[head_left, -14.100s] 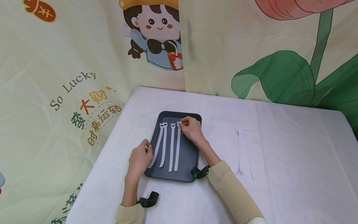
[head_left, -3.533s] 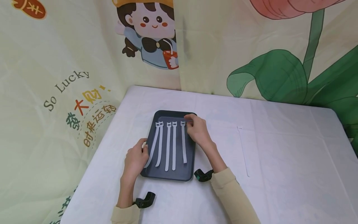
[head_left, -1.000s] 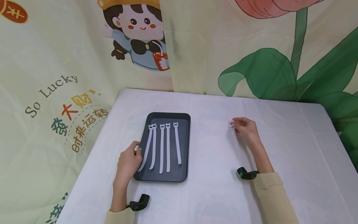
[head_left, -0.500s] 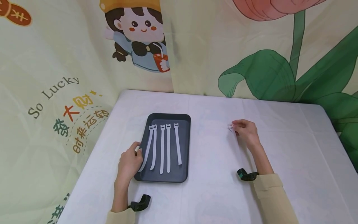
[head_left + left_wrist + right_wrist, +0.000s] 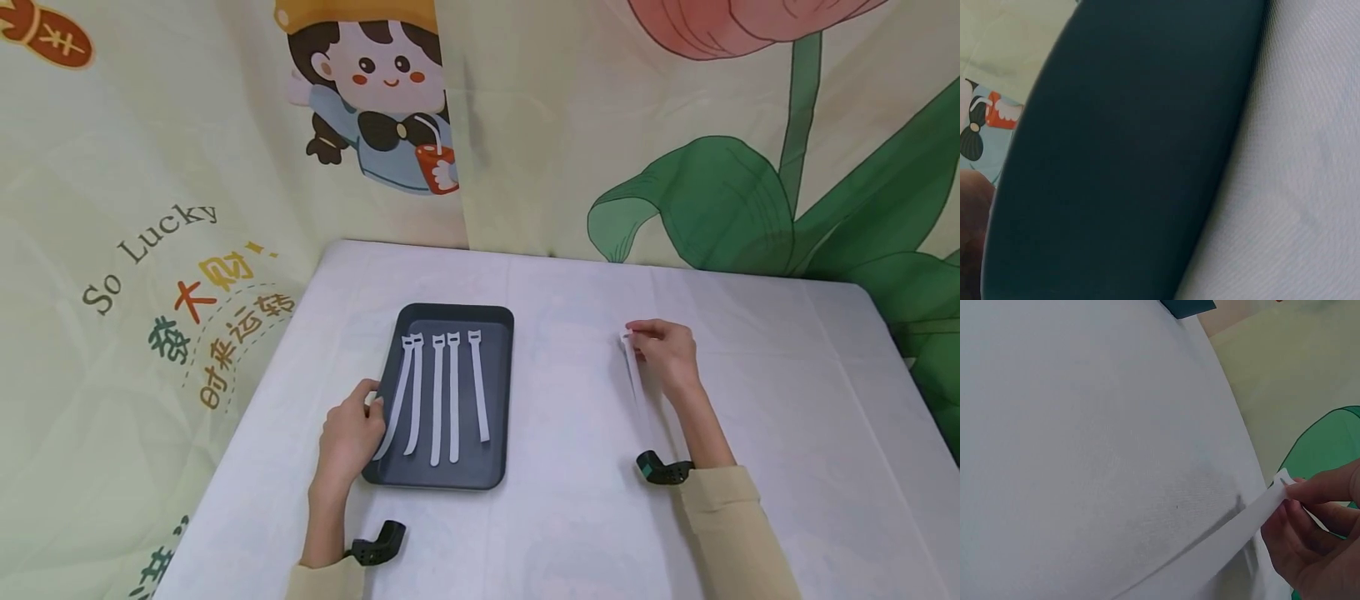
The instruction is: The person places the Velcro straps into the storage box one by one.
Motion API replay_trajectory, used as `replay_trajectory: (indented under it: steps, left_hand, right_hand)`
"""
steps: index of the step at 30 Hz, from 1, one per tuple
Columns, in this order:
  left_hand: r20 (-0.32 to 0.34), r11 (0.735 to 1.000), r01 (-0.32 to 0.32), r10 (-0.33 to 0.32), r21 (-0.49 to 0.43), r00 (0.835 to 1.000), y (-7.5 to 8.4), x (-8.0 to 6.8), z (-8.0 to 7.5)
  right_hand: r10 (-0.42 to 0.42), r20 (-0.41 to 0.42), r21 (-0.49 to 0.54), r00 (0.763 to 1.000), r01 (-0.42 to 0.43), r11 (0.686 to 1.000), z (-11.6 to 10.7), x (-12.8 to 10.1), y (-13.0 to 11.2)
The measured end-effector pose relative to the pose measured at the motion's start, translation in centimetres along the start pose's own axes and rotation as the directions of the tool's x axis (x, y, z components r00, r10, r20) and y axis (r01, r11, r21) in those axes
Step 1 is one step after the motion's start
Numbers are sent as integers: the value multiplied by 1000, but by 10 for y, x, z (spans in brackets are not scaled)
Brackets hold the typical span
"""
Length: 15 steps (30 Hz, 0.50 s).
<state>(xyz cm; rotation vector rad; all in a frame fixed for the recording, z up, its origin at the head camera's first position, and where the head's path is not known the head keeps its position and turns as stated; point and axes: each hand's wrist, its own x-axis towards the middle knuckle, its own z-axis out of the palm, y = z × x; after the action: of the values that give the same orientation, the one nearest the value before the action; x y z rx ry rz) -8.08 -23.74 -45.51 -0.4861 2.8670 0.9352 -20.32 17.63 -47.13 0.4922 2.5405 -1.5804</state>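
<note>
Strap (image 5: pixel 634 379) of white fabric, a hook-and-loop cable tie by the look of it, is pinched at its head end between my right thumb and forefinger, and the rest of it trails back toward me over the white tablecloth (image 5: pixel 787 400). In the right wrist view the strap (image 5: pixel 1210 559) runs as a flat band up to my fingertips (image 5: pixel 1300 509), its slotted tip poking out just past them, with a shadow under it on the cloth; I cannot tell how much of its length is off the surface. My right hand (image 5: pixel 663 354) sits well to the right of the tray, fingers curled around that pinch.

My left hand (image 5: pixel 348 433) holds the near left edge of the dark tray (image 5: pixel 498 400), fingers bent over its rim and the thumb on the cloth side. The left wrist view shows only the tray's dark underside or wall (image 5: pixel 1129 162) against the cloth, so the grip reads from the head view alone.

Five more white straps (image 5: pixel 442 396) lie lengthwise in the tray, heads toward the far end, the two leftmost curving at their tails toward my left hand.

Printed fabric backdrop (image 5: pixel 637 125) hangs behind the table, with a cartoon girl, a green leaf and lettering.
</note>
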Motion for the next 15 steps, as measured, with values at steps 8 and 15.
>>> replay_trajectory:
  steps: [8, 15]
  left_hand:
    - [-2, 1000, -11, 11, 2, 1000, -2, 1, 1]
    - [-3, 1000, -15, 15, -1, 1000, -3, 1, 1]
  right_hand:
    - [-26, 52, 66, 998, 22, 998, 1, 0, -13]
    - [-40, 95, 120, 995, 29, 992, 7, -2, -28]
